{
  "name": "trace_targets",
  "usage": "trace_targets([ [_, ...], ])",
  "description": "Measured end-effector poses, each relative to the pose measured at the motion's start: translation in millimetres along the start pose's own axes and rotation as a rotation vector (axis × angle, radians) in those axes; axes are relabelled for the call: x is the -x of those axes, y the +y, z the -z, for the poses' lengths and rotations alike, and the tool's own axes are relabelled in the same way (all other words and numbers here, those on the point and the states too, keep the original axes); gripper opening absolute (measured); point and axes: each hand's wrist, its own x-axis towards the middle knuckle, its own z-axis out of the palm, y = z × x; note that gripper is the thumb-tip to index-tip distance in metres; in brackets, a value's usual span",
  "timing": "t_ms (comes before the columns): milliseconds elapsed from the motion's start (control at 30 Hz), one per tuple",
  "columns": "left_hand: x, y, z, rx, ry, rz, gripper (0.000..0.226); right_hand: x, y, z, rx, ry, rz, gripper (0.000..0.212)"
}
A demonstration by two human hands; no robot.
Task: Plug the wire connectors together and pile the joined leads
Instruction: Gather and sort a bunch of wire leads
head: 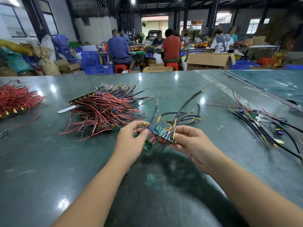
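My right hand (190,141) grips a cluster of small green circuit boards (162,132) from which thick black leads with yellow tips (185,110) fan up and away. My left hand (132,138) pinches a thin wire lead (153,114) at that cluster's left side. A small green board (147,145) dangles below my left fingers. Both hands hover just above the dark green table (49,161). A large pile of red and black leads on board strips (106,107) lies beyond my left hand. Joined black leads with boards (259,122) are spread to the right.
A second heap of red leads (14,99) lies at the far left table edge. Small loose bits (4,132) lie by it. A seam with a neighbouring table (246,92) runs diagonally at right. Beyond the table, people sit on stools among cardboard boxes (209,60) and blue crates (98,64).
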Motion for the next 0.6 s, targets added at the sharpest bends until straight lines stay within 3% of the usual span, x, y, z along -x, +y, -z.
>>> trace_targets([
  [300,6.5,8.9,-3.7,0.159,-0.067,-0.169,0.051,0.1,5.8,-3.0,-0.125,-0.047,-0.011,0.013],
  [400,7.2,9.5,-2.1,0.22,-0.087,-0.197,0.049,-2.7,2.4,-1.8,-0.102,0.032,0.081,0.017],
  [600,5.4,14.2,0.5,0.713,-0.2,0.053,0.051,-9.8,-4.8,14.5,-0.201,0.212,0.223,0.019],
])
